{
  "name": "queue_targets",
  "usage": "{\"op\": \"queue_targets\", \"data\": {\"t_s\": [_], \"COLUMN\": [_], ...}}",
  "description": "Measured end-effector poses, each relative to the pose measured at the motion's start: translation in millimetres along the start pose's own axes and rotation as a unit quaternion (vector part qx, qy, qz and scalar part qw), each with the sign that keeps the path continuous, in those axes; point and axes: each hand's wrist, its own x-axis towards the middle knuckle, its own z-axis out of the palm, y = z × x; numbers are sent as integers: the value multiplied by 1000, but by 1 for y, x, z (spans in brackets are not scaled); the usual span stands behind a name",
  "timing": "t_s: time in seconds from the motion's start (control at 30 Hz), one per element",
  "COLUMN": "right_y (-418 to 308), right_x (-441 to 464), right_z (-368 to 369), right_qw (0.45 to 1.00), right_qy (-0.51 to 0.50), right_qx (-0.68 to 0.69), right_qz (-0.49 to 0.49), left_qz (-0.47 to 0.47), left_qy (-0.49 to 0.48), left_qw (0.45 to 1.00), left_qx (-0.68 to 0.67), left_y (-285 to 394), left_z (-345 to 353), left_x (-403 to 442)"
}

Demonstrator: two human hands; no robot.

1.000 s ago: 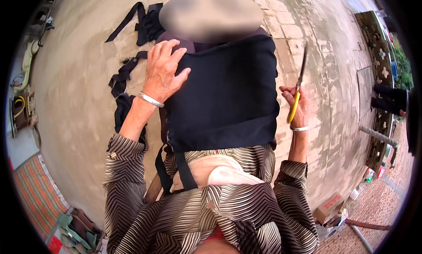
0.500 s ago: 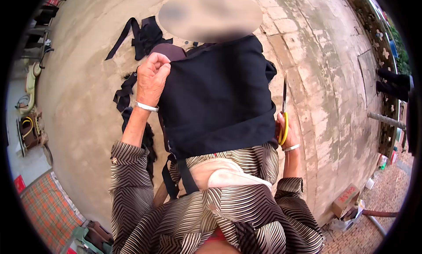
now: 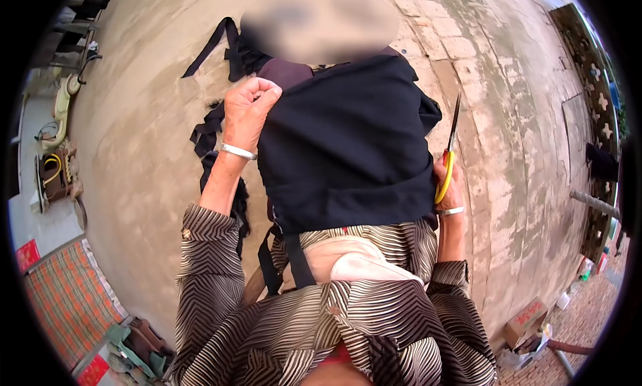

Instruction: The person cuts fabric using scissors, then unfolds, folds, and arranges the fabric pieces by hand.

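Black cloth (image 3: 348, 145) lies spread over my lap. At its upper left corner, my left hand (image 3: 251, 112) is closed, thumb and fingers pinching the cloth's edge. My right hand (image 3: 449, 185) is beside the cloth's right edge, closed around the yellow handles of a pair of scissors (image 3: 453, 135). The dark blades point up and away from me and look closed, apart from the cloth. Black straps (image 3: 299, 260) hang at the cloth's lower left. A blurred patch hides what is beyond the cloth's far edge.
Black cloth strips (image 3: 206, 132) lie on the concrete floor (image 3: 140, 185) to the left. A plaid cloth (image 3: 70, 282) is at the lower left. A cardboard box (image 3: 525, 322) stands at the lower right, near a patterned low wall (image 3: 588, 85).
My left hand has gone from spread fingers on the cloth to a pinch at its corner. The cloth's far right corner has folded over. The scissors have moved lower, beside the cloth.
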Motion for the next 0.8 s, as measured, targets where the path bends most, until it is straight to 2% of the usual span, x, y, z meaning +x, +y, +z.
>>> {"op": "queue_targets", "data": {"t_s": [0.07,0.17,0.2,0.3,0.33,0.4,0.43,0.47,0.53,0.57,0.67,0.7,0.73,0.8], "right_y": [-1,-11,-19,-23,-23,-30,-33,-33,-31,-34,-48,-57,-53,-42], "right_x": [0,-3,-7,-9,-10,-18,-21,-23,-35,-44,-78,-87,-91,-93], "right_z": [5,9,12,15,15,17,16,14,9,4,2,5,5,4], "right_qw": [1000,999,996,996,996,996,995,995,979,960,933,947,947,907], "right_qy": [13,31,31,30,30,34,26,30,42,59,100,85,85,52], "right_qx": [21,-38,-80,-83,-76,-85,-100,-96,-185,-266,-334,-307,-305,-391], "right_qz": [3,-6,-11,-27,-24,-16,-8,-8,-78,-71,-91,-51,-51,-147], "left_qz": [5,-6,25,-2,52,139,127,16,-54,-65,-119,-113,-112,-104], "left_qy": [26,30,45,10,4,-42,-59,-100,-111,-95,-48,-28,-28,-12], "left_qw": [996,999,999,983,965,936,942,968,984,991,987,988,988,978], "left_qx": [-81,-42,-8,184,257,321,306,228,126,70,-94,-105,-103,-179], "left_y": [-4,-12,-10,-8,-3,-7,-9,-23,6,7,16,19,31,55], "left_z": [-1,-5,-1,-9,-5,-4,-7,-16,-11,-14,-24,-27,-27,-25], "left_x": [-1,1,2,4,1,-2,-4,-2,-10,-11,-13,-15,-19,-29]}}
